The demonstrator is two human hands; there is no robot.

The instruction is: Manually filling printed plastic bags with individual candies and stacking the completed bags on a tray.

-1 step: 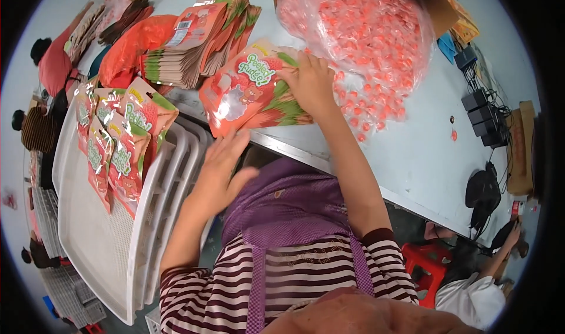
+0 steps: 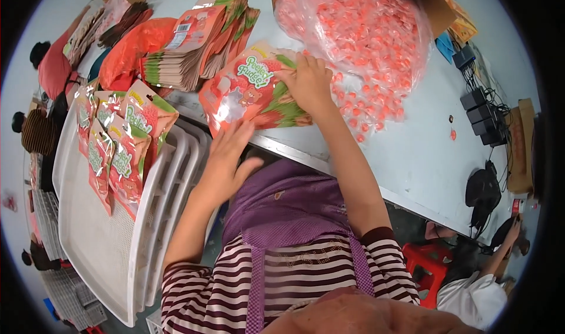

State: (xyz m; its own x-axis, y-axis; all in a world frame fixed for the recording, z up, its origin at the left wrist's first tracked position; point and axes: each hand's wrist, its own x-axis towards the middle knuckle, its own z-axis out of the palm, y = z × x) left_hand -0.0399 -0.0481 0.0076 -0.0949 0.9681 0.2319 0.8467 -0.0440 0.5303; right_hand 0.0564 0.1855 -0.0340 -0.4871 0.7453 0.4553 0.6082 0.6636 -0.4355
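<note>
A red and green stand-up pouch [image 2: 247, 92] lies tilted at the near edge of the pale table [image 2: 424, 157]. My right hand [image 2: 309, 81] pinches its upper right edge, next to loose pink wrapped candies [image 2: 368, 107]. My left hand [image 2: 229, 154] is spread with fingers apart at the pouch's lower corner, just touching it. A big clear bag of the pink candies [image 2: 353, 28] sits right behind my right hand.
A pile of flat empty pouches [image 2: 194, 40] and an orange bag [image 2: 132, 51] lie at the back left. Stacked white trays [image 2: 106, 251] on my left hold several filled pouches [image 2: 118, 145]. Power adapters [image 2: 479, 116] lie at the right; a red stool [image 2: 429, 263] and another person [image 2: 471, 298] are below.
</note>
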